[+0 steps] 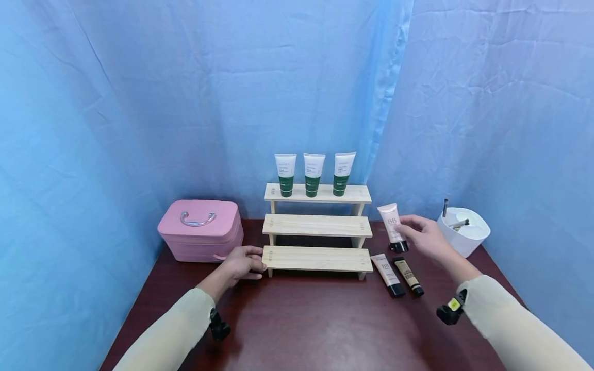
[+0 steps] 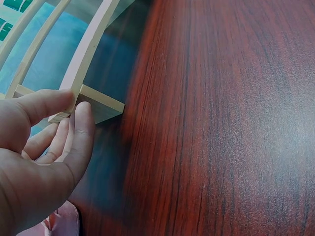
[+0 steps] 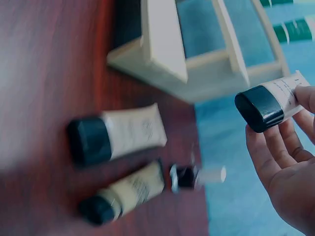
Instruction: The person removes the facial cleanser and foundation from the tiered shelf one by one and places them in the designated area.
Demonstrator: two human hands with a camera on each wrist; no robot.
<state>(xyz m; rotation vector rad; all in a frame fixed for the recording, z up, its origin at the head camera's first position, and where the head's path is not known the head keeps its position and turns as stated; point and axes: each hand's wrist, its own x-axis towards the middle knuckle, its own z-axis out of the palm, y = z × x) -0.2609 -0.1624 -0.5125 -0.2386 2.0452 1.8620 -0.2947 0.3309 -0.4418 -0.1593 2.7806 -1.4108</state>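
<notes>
A three-step wooden display rack (image 1: 317, 225) stands on the table. My left hand (image 1: 242, 263) pinches the left end of its lowest step (image 2: 83, 59), thumb and fingers on either side of the board. My right hand (image 1: 424, 236) holds a pale pink BB cream tube (image 1: 391, 222) with its black cap downward, raised beside the rack's right end. In the right wrist view the fingers grip this tube (image 3: 283, 96) around its body, above the cap. Another pink BB cream tube (image 1: 386, 273) and a beige tube with a black cap (image 1: 408, 275) lie on the table below it.
Three white-and-green tubes (image 1: 312, 174) stand on the top step. A pink case (image 1: 201, 229) with a metal handle is at the left. At the right is a white container (image 1: 473, 232) holding brushes. A small dark-and-white item (image 3: 197, 178) appears beyond the lying tubes. Blue curtains (image 1: 223, 93) enclose the table.
</notes>
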